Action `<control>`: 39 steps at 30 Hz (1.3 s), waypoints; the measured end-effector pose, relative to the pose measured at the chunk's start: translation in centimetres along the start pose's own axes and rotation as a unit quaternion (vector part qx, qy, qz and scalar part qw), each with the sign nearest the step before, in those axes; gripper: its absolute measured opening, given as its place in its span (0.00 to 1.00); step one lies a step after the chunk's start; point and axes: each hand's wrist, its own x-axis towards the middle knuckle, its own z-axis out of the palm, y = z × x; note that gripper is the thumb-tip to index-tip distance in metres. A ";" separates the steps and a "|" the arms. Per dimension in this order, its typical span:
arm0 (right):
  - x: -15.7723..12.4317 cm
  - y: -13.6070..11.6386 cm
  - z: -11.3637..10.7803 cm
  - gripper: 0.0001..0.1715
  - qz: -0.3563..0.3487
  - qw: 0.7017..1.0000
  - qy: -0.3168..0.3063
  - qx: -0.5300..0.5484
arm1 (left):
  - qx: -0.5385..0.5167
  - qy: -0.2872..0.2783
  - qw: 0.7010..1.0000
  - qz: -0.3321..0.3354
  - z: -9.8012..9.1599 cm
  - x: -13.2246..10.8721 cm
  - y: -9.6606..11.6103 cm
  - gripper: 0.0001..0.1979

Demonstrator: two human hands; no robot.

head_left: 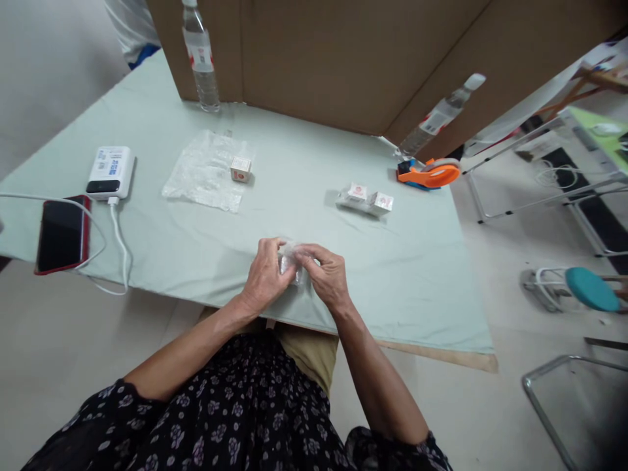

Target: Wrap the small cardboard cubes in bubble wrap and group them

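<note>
Near the table's front edge, both my hands are closed on a small piece of see-through bubble wrap [297, 277]. My left hand [265, 275] grips its left side, thumb on top. My right hand [328, 273] pinches its top and right side with thumb and fingers. Something pale seems to lie inside the wrap, but fingers and glare hide what it is. Beyond my left hand, a small white printed box [241, 169] rests by the right edge of a flat bubble wrap sheet [203, 173]. Farther right lie two small white boxes [366, 199] in see-through wrap.
An orange tape dispenser [429, 173] sits at the right edge. Water bottles [202, 65] stand at the back against a brown cardboard panel [314, 59]. On the left are a white power bank [112, 171], its cable, and a red-cased phone [63, 234]. A teal stool [592, 288] is off right.
</note>
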 end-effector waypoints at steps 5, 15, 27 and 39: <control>-2.4 0.9 0.7 0.08 -0.040 0.998 0.024 -0.040 | 0.041 -0.030 0.998 0.024 -0.4 0.1 -0.1 0.24; -3.7 3.0 2.6 0.09 -0.087 0.993 0.074 -0.007 | -0.014 -0.085 0.995 0.054 -1.2 0.4 -0.9 0.16; -3.4 3.8 1.6 0.12 -0.110 0.994 0.019 0.011 | -0.067 -0.133 0.974 0.173 -2.7 -0.9 -3.0 0.35; -1.2 2.5 0.1 0.13 -0.044 0.996 -0.065 0.040 | -0.090 -0.112 0.987 0.070 -2.2 1.0 -2.3 0.22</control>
